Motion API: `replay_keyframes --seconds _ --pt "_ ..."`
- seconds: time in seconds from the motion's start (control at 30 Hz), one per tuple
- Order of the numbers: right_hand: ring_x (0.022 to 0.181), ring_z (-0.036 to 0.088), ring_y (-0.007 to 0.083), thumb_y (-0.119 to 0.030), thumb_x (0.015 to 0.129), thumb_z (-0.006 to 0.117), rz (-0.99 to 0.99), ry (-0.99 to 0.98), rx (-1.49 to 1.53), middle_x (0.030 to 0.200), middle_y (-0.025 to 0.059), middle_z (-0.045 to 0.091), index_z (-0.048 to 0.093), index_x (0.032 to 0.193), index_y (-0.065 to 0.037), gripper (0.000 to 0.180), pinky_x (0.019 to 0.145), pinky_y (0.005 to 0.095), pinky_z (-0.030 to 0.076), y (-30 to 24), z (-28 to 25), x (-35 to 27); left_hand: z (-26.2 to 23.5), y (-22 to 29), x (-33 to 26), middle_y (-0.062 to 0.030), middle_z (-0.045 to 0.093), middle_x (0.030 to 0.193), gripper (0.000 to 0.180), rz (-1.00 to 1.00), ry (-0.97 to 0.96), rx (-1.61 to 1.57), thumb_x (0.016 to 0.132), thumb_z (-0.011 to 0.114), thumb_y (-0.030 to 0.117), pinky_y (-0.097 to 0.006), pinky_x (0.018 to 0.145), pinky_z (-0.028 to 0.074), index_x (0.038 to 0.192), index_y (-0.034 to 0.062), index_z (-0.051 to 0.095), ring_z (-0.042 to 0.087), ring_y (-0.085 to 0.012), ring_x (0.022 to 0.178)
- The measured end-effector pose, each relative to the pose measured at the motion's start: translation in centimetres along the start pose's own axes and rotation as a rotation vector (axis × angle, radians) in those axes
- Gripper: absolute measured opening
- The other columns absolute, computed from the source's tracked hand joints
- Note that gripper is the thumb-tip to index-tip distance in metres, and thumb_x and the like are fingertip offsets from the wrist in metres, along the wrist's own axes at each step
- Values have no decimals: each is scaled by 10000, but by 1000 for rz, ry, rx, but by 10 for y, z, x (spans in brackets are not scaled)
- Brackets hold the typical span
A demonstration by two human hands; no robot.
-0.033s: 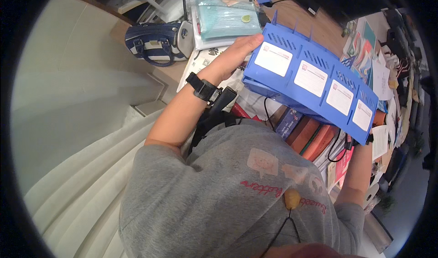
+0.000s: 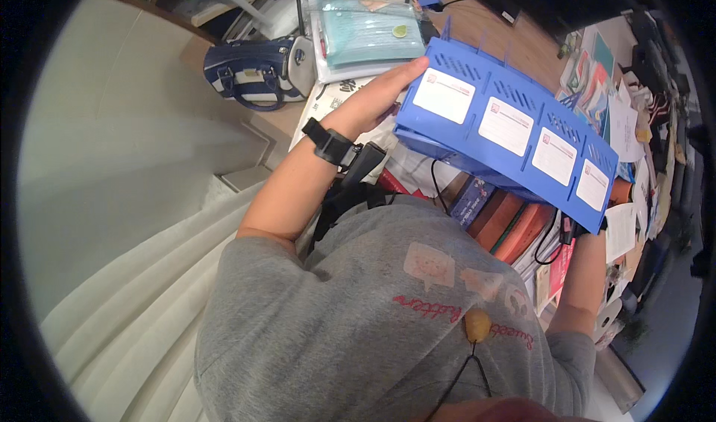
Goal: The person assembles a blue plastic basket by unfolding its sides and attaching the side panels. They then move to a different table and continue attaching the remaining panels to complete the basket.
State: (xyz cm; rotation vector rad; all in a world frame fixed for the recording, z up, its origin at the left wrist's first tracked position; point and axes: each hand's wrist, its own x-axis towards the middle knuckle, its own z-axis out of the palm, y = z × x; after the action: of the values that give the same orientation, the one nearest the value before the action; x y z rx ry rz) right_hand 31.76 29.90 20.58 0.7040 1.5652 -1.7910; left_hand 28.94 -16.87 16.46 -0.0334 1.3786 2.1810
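A hand could pass over the brown desk (image 2: 533,55) behind the blue file box (image 2: 509,133). The teal pouch (image 2: 365,33) blocks the left, and messy papers (image 2: 623,127) block the right.

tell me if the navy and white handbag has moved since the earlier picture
No, neither way: against the teal pouch, the handbag sits where it did.

Your left hand (image 2: 379,100) gripped a blue file rack (image 2: 485,116); beyond that hand lay a teal pouch (image 2: 365,36), to the hand's left a navy-and-white handbag (image 2: 262,58).
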Motion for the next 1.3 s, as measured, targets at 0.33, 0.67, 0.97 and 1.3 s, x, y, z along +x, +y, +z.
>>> replay_keyframes --seconds 0.33,0.67,0.97,1.3 --pt "941 636 186 -336 901 630 102 -178 212 1119 100 628 538 1249 -34 469 779 317 543 20 49 7 -16 -6 -26 -109 431 1393 985 -73 -154 76 764 729 497 -359 1047 387 1470 40 218 453 -200 1260" --pt "975 605 209 -322 790 741 7 -38 -204 1254 116 519 212 1491 -99 906 701 304 545 17 74 23 -10 4 -55 -291 326 1456 640 107 -141 342 741 764 432 -436 1054 337 1167 62 461 390 -341 1318" --pt "1075 564 218 -195 774 731 -539 -71 -137 1384 112 401 248 1487 -160 862 758 330 538 -30 71 -13 20 54 -47 -300 247 1481 327 502 -349 518 751 777 157 -513 1129 186 977 56 564 246 -443 1392" --pt "1012 552 154 -138 790 758 -835 74 -364 1227 81 550 251 1484 -144 860 822 300 493 -50 19 78 -3 -22 66 -119 348 1446 197 550 8 1025 755 737 -2 -360 941 499 907 47 621 469 -283 1270"
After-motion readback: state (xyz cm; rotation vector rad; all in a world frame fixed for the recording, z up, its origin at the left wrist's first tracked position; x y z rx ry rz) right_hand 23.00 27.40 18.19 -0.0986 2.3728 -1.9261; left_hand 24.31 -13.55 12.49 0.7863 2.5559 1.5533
